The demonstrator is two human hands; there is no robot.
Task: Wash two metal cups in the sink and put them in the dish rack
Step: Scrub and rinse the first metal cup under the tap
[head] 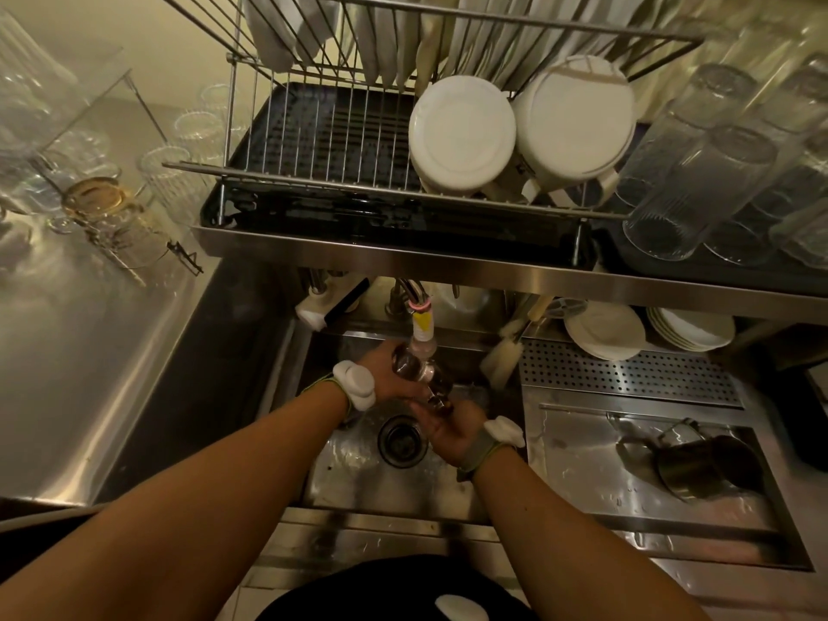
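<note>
Under the tap (422,327) over the sink (358,477), a shiny metal cup (414,367) is held in both hands. My left hand (392,378) grips its body from the left. My right hand (448,430) holds its lower end from below, fingers curled round it. A second metal cup (699,461) with a handle lies on its side on the steel tray at the right. The wire dish rack (322,141) stands above the sink, its left half bare.
Two white bowls (463,132) lean in the rack's right part, plates stand in its upper tier. Upturned glasses (699,172) crowd the right shelf, more glasses (89,190) sit on the left counter. White plates (605,329) and a bottle brush (504,351) lie behind the sink. The drain (400,439) is below my hands.
</note>
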